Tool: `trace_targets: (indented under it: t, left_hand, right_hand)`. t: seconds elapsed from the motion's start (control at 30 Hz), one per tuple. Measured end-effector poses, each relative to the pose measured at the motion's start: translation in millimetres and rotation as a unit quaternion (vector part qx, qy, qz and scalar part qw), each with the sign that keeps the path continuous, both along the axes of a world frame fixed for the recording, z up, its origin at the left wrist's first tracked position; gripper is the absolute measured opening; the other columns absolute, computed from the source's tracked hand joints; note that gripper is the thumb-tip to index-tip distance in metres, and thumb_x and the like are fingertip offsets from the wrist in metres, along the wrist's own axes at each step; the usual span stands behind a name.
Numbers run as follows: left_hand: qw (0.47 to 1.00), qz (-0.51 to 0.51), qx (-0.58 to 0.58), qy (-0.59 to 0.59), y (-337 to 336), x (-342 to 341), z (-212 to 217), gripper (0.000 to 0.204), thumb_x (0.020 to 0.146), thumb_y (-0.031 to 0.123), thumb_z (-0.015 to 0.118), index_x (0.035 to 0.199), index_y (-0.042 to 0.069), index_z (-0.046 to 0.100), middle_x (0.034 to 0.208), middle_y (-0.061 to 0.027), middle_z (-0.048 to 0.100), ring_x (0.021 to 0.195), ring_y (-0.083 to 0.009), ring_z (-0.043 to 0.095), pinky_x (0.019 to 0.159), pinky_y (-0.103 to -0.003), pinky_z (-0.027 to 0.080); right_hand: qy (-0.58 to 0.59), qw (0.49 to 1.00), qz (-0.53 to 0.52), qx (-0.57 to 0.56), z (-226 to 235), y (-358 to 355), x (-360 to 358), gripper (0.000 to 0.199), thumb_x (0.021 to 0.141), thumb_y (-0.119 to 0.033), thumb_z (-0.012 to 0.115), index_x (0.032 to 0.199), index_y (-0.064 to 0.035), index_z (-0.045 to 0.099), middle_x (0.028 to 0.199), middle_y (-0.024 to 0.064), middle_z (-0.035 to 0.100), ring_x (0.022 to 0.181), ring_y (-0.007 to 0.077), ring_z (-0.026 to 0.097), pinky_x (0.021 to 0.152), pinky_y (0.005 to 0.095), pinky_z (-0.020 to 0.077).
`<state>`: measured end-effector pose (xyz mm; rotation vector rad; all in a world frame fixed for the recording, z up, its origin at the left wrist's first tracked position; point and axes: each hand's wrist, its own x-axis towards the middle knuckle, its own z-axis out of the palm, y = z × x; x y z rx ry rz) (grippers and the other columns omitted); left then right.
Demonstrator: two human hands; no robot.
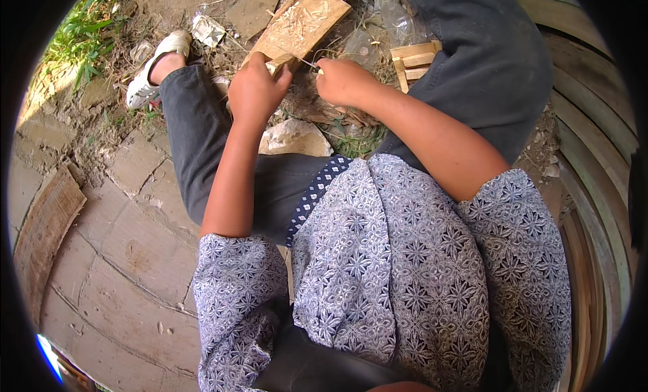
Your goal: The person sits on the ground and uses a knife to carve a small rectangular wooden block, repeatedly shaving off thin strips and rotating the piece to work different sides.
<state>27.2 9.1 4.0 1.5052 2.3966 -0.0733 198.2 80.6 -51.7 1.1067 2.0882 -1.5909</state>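
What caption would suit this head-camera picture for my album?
Left hand gripping a small wood piece by a shavings-strewn plank, right hand holding a thin tool.

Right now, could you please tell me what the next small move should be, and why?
Probably a light stroke of the thin tool along the small wooden piece: the left hand holds that piece by the board, the right hand holds the tool close to it, and shavings lie on the board.

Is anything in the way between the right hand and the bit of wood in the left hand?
Just the thin tool held in the right hand, pointing across the gap toward the wood. Nothing else visible stands between them.
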Motion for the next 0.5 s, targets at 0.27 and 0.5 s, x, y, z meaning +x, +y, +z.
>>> trace_targets:
  t: [0.27,0.5]
  left_hand:
    - [0.999,-0.002,0.001,0.050,0,9,-4,0.043,0.083,0.043,0.079,0.093,0.003,0.068,0.089,-0.0202,0.074,0.078,-0.0394,0.073,0.070,-0.049,0.059]
    - [1.000,-0.005,0.022,0.022,5,-1,-7,0.044,0.083,0.043,0.078,0.091,0.002,0.067,0.091,-0.0195,0.074,0.078,-0.0396,0.073,0.070,-0.049,0.059]
  right_hand:
    - [-0.068,0.992,0.098,0.036,21,6,-9,0.032,0.093,-0.010,0.056,0.120,0.0034,0.065,0.118,0.0236,0.072,0.111,0.0412,0.070,0.093,0.0497,0.0568]
    - [-0.197,0.967,0.156,0.045,27,14,-41,0.032,0.084,-0.004,0.074,0.116,0.0020,0.074,0.118,0.0199,0.075,0.107,0.0362,0.074,0.087,0.0489,0.0605]
